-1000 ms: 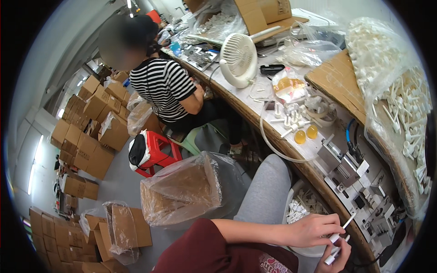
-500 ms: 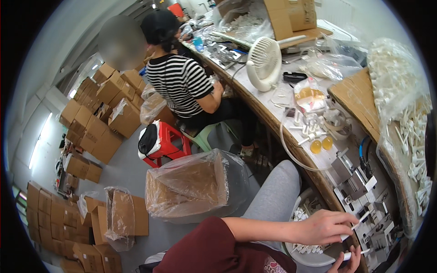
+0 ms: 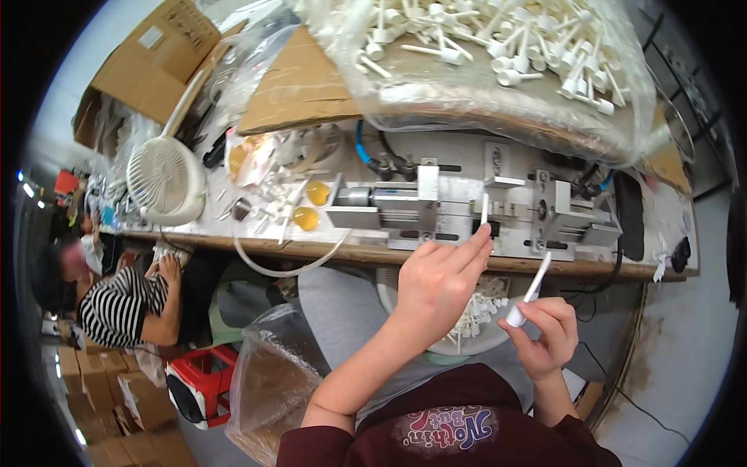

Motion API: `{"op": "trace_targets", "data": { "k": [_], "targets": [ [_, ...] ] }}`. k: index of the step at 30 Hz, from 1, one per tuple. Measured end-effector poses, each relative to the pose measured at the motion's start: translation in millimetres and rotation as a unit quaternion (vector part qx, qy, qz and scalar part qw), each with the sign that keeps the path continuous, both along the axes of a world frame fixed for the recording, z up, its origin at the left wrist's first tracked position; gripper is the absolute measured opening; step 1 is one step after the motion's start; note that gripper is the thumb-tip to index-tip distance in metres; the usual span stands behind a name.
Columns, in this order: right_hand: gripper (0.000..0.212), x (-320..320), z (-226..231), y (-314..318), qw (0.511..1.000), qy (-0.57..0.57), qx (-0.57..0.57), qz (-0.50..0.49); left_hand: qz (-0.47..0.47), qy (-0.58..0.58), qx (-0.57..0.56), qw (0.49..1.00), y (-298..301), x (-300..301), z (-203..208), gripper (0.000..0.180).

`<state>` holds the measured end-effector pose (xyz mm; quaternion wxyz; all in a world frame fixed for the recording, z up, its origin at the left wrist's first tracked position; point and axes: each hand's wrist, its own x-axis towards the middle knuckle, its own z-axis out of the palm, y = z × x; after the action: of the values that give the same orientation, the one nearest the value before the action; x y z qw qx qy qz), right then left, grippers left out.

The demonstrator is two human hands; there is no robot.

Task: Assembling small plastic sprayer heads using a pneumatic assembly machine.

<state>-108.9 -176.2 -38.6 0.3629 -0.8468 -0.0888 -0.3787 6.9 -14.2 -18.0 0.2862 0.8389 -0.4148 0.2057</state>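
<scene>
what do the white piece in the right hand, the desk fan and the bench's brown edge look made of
White piece: probably plastic, smooth, evenly white. Desk fan: likely plastic, satin with slim ribs. Brown edge: perhaps wood, dull, unevenly coloured.

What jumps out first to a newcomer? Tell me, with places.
First, the heap of white stemmed parts in clear plastic across the top. Below it, metal fixtures line the bench. Nearer still, the left hand holds a slim white stick, the right hand a white stemmed piece.
</scene>
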Motion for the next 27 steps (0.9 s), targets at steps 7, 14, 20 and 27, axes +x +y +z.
{"op": "trace_targets", "data": {
  "k": [7, 14, 20, 27],
  "targets": [
    [0.041, -1, -1, 0, 0.999, 0.006, -0.031, -0.030, -0.007, 0.007, 0.041, 0.999, -9, 6, 3, 0.028],
    [0.040, 8, -6, -2, 1.000, 0.021, 0.003, 0.005, -0.004, 0.059, 0.047, 0.997, -11, 16, 8, 0.028],
    [0.041, 12, 2, -3, 1.000, 0.011, 0.001, -0.024, 0.008, 0.067, 0.061, 0.996, -13, 14, 13, 0.026],
    [0.036, 32, 22, -2, 0.999, 0.029, -0.029, -0.002, 0.003, 0.056, 0.026, 0.998, -10, 15, 8, 0.024]
  ]
}}
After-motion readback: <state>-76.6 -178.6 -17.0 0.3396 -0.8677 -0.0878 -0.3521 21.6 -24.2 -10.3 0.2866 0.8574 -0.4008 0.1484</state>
